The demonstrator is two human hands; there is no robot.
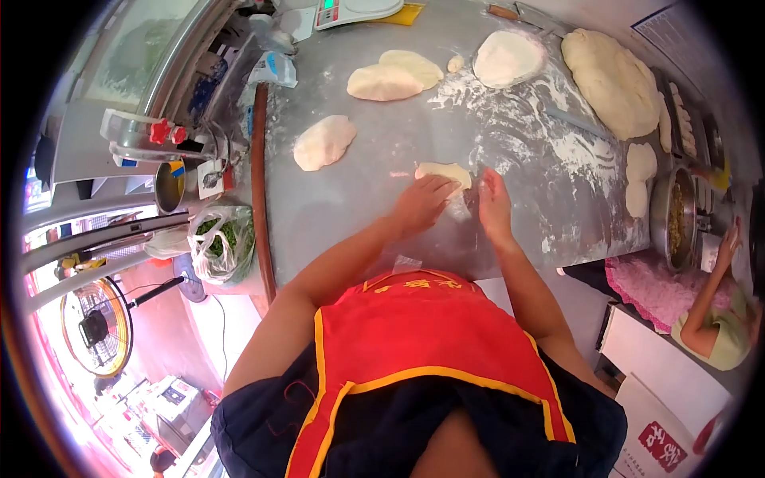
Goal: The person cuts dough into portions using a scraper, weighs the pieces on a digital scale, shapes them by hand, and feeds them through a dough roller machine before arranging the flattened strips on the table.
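2 forearms (347,253) reach forward (both bare); left hand (425,203) palm-down, right hand (495,205) edgewise.

No wording could be read with certainty. The red apron (422,327) bears yellow characters across its upper part, too foreshortened to make out. The white box (649,426) at lower right carries a red square with white characters, tilted and not legible, with small print beside it. The scale (358,9) shows a green-lit display, digits indistinct. Print on the blue-and-white packet (275,70) and the wall sheet (677,33) is too small.
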